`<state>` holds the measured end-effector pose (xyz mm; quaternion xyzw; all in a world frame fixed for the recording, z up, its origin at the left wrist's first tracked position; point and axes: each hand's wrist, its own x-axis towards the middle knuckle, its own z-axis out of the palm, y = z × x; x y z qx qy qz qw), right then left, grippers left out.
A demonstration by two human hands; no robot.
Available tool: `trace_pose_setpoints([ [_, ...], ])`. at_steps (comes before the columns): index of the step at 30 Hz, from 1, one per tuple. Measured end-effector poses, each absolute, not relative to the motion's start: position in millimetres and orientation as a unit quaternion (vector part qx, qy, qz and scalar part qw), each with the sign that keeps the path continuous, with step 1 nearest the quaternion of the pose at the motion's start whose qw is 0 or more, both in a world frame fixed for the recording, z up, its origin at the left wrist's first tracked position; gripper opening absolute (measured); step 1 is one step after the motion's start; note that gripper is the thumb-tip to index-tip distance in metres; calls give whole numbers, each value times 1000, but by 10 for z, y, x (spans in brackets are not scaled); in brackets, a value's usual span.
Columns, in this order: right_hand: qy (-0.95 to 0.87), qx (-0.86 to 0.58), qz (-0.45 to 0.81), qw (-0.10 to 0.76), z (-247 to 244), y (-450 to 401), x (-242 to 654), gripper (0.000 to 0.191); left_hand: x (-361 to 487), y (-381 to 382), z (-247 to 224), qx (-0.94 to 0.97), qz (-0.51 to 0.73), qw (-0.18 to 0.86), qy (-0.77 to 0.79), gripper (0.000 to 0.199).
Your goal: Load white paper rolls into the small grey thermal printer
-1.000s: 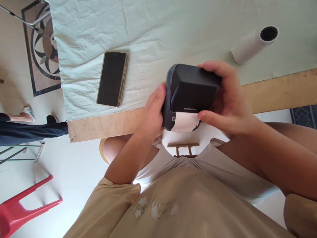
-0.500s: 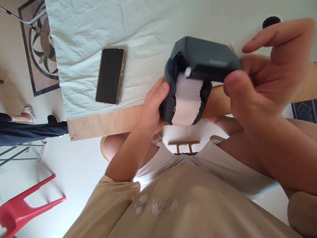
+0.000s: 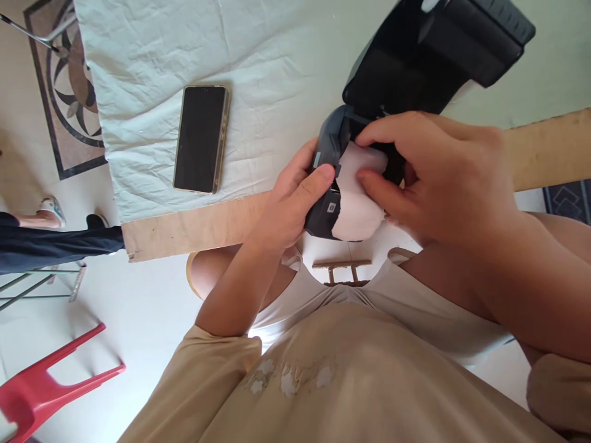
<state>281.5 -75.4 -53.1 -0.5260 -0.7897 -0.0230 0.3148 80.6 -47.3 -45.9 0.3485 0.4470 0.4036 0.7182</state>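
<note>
A dark grey portable receipt printer (image 3: 323,212) is held above the table's front edge. Its lid (image 3: 406,67) is swung wide, showing the black inside. White paper (image 3: 357,209) from a roll lies in the body and hangs over its front. My left hand (image 3: 295,197) wraps around the printer's left side, thumb on top near the rim. My right hand (image 3: 443,172) reaches into the compartment, thumb and index finger closed on the paper roll. The hand hides part of the roll and the printer's right side.
A smartphone (image 3: 201,138) lies on the pale cloth (image 3: 263,74) to the left. The table's bare wooden edge (image 3: 194,227) runs in front of me. On the floor at left are a red plastic chair (image 3: 37,387) and another person's legs (image 3: 55,240).
The printer's lid has swung fully back. My right hand has let go of the lid and moved down onto the paper roll. My left hand still holds the printer.
</note>
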Motion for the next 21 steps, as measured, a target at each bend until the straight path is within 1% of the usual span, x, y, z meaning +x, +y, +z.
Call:
trace_pose_setpoints([
  [2,-789,-535,-9,300,-494,-759,2811,29,781,-455,-518,367,394,722,435,42],
  [5,-776,-584,43,237,-405,-734,2783,24,739,-399,-624,401,385,736,386,37],
  [8,-750,-631,88,176,-312,-692,2724,30,745,-374,-652,383,399,736,390,31],
  [11,-739,-655,84,137,-237,-663,2653,35,783,-385,-612,382,412,730,390,29],
  [14,-727,-676,83,91,-161,-627,2584,36,806,-389,-597,376,408,738,386,30],
  [16,-719,-685,93,75,-108,-583,2541,34,802,-373,-621,360,410,742,389,30],
  [21,-702,-697,125,72,12,-458,2424,27,713,-299,-712,341,413,753,382,30],
])
